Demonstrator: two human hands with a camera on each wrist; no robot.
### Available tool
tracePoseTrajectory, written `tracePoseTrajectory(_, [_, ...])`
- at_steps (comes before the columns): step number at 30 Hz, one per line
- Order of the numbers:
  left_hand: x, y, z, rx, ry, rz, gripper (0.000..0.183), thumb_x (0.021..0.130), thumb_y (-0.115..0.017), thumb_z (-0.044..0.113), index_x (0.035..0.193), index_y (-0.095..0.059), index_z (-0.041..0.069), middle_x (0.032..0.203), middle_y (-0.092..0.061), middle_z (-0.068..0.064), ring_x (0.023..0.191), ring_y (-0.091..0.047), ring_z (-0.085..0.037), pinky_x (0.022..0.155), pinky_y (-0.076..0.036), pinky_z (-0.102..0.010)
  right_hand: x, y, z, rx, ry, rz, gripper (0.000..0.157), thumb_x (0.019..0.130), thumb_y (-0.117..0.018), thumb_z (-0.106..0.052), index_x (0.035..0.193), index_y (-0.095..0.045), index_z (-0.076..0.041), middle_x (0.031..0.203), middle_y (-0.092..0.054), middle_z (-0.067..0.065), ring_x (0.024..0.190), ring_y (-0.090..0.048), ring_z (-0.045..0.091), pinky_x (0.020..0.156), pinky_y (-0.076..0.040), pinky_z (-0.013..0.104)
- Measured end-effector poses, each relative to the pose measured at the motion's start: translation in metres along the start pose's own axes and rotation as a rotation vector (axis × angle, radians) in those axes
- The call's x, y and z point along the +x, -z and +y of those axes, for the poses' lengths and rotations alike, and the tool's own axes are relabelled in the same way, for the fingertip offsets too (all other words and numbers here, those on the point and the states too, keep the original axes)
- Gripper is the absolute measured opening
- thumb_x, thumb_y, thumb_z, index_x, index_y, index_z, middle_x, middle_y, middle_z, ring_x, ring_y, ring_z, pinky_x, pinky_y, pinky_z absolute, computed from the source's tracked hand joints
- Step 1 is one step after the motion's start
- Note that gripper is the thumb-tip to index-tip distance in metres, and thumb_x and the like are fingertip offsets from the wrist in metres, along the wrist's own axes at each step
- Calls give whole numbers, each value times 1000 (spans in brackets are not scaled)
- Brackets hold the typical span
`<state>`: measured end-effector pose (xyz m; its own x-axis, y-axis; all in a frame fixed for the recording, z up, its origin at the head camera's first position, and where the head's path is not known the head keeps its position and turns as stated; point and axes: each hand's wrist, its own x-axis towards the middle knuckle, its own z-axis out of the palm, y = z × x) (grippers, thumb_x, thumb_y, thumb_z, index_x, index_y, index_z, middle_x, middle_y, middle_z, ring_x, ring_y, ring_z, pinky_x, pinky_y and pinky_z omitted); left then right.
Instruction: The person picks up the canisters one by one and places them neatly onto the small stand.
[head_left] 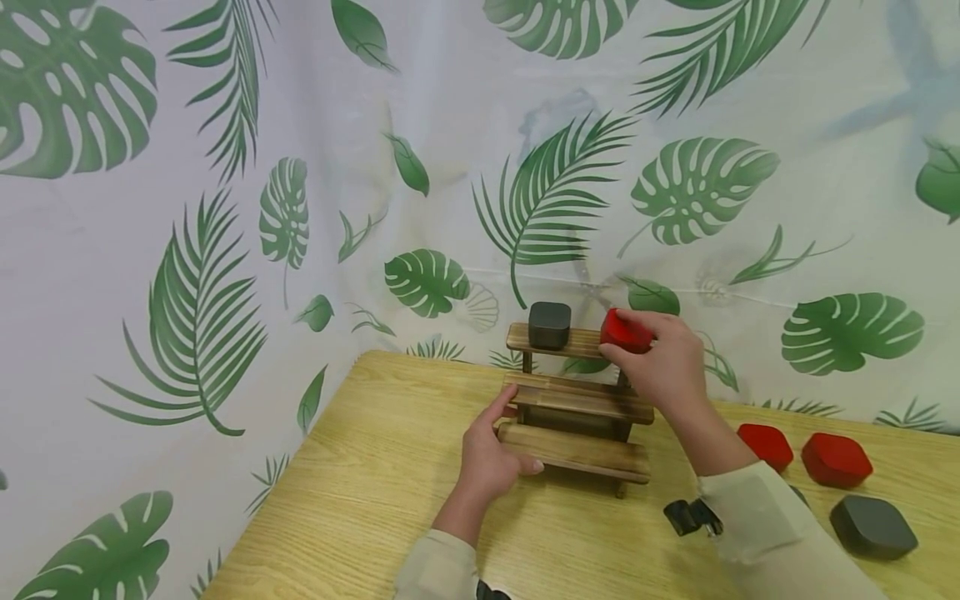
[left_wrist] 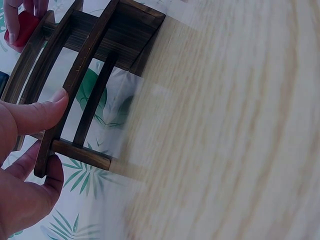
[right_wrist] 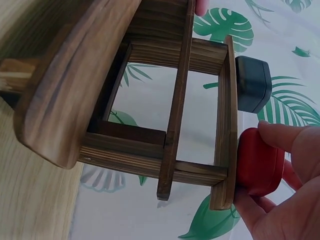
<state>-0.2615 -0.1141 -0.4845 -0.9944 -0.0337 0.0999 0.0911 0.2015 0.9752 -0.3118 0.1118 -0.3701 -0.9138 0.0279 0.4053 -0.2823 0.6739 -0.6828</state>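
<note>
A small wooden three-step stand is on the table, close to the back cloth. My left hand grips its left side; in the left wrist view the thumb lies on a step and the fingers curl behind it. At the right end of the top step, my right hand pinches a red rounded box between thumb and fingers. This red box touches the step in the right wrist view. A dark grey rounded box sits at the top step's left end, apart from the red one.
To the right on the wooden table lie two more red boxes, one nearer and one farther right. A dark grey box is in front of them. Another dark piece is mostly hidden by my right sleeve. Leaf-printed cloth hangs behind.
</note>
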Motion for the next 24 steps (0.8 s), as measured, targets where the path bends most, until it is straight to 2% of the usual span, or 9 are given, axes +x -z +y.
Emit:
tracePoseTrajectory(9, [0,0,0,-12,2,0,113,57,-88,-18,147,-50,38,126,-56,-5,51,-35,-14,53,-49,-30,6,0,-1,-27,-41,-63,52,88,-78,-22,136,-64,-8,138,-53,23,118,-50,45,83,-53,56])
tracePoseTrajectory(14, [0,0,0,-9,2,3,112,57,-88,-18,147,-50,38,125,-56,-3,52,-36,-14,51,-47,-29,9,0,-4,-58,-52,-92,53,88,-78,-23,137,-63,-8,141,-51,23,121,-48,47,84,-52,57])
tracePoseTrajectory(24, [-2,-1,3,-13,-3,6,113,56,-88,-19,148,-50,35,124,-56,-3,52,-35,-14,53,-48,-30,9,0,-4,-60,-57,-96,56,87,-79,-24,138,-62,-9,139,-52,23,121,-47,47,85,-52,57])
